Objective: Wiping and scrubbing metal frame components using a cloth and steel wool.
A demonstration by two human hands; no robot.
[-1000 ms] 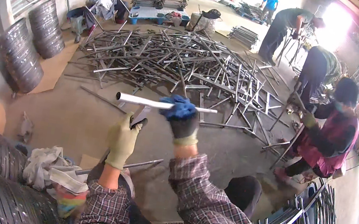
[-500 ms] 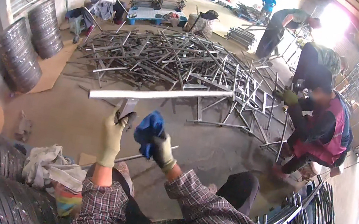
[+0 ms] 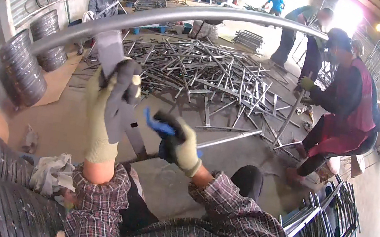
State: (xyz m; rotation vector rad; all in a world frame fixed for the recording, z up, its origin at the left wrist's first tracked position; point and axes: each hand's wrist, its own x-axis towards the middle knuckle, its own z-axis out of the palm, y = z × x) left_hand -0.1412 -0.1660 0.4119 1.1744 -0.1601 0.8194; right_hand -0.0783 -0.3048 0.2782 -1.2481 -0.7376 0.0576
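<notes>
My left hand, in a cream glove with a dark palm, is closed round the flat crosspiece of a grey metal frame. The frame's long tube stretches across the upper view, close to me. Its lower tube runs behind my right hand toward the right. A crumpled blue cloth is bunched in my right hand, gloved the same way and closed. That hand is beside the lower part of the crosspiece; whether the cloth touches the metal I cannot tell.
Ahead on the floor lies a big pile of metal frames. Stacked frames stand at my right, dark stacked metal bars at my left beside a pale rag. A co-worker in a maroon vest is at the right; others work farther back.
The metal frame in my left hand has come up and nearer, its crosspiece now showing below the hand. My right hand has shifted slightly right with the cloth. The vested co-worker is more upright.
</notes>
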